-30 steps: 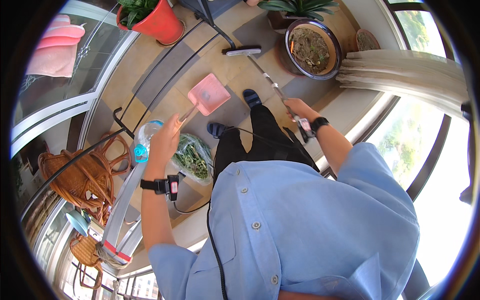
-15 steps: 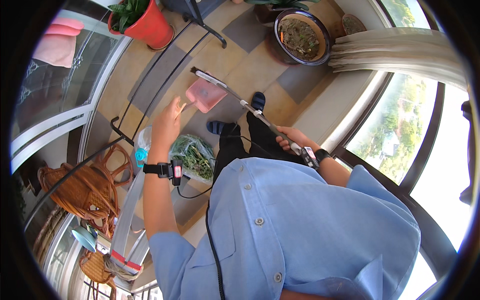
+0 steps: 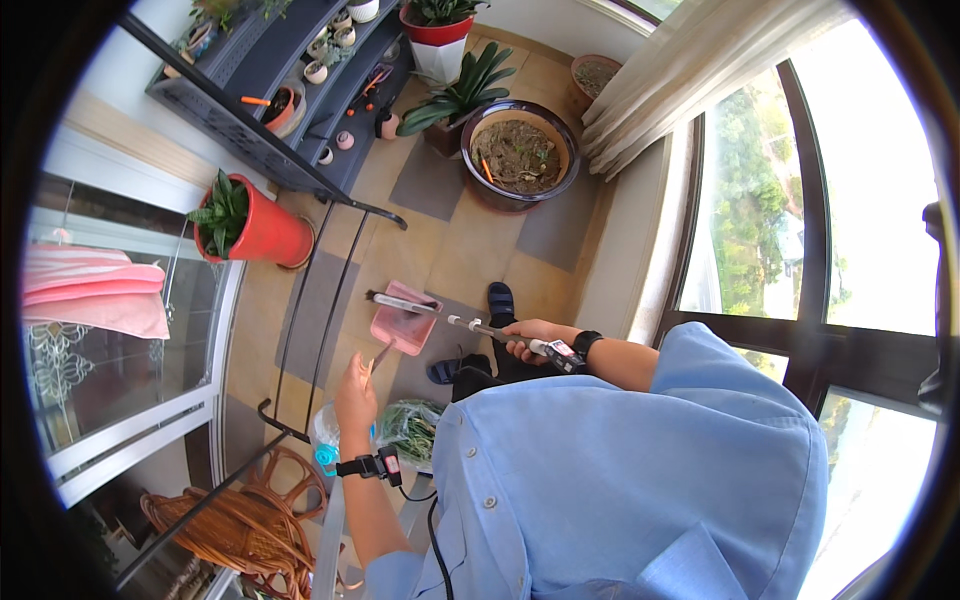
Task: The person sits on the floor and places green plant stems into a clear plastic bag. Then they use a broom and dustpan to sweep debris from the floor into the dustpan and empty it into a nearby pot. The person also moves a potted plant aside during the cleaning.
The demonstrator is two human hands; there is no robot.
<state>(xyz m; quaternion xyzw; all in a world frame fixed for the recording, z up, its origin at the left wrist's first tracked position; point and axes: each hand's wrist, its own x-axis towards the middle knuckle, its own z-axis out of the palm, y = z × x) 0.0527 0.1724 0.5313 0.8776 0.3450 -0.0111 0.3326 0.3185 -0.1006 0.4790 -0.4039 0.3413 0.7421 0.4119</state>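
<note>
My left hand [image 3: 355, 402] is closed around the handle of a pink dustpan [image 3: 402, 338], whose tray is low over the tiled floor or on it; I cannot tell which. Closed on the grey pole of a broom [image 3: 478, 326], my right hand [image 3: 533, 338] is over by the window side. The broom's narrow head with dark bristles crosses the far part of the dustpan, its tip sticking out past the left rim. A clear plastic bag of green leaves [image 3: 412, 430] lies on the floor near my left forearm.
A big glazed pot of soil [image 3: 520, 155] stands ahead, beside a leafy plant [image 3: 462, 95]. To the left are a red planter [image 3: 260, 225], a black metal frame [image 3: 290, 300] and a dark shelf [image 3: 255, 110] of small pots. A wicker chair [image 3: 235, 525] stands lower left; a curtain [image 3: 680, 70] hangs right.
The view has shifted forward, bringing the shelf of pots into sight. Against the dustpan, the broom head has moved from beyond its far edge to across the tray. Both hands keep their holds.
</note>
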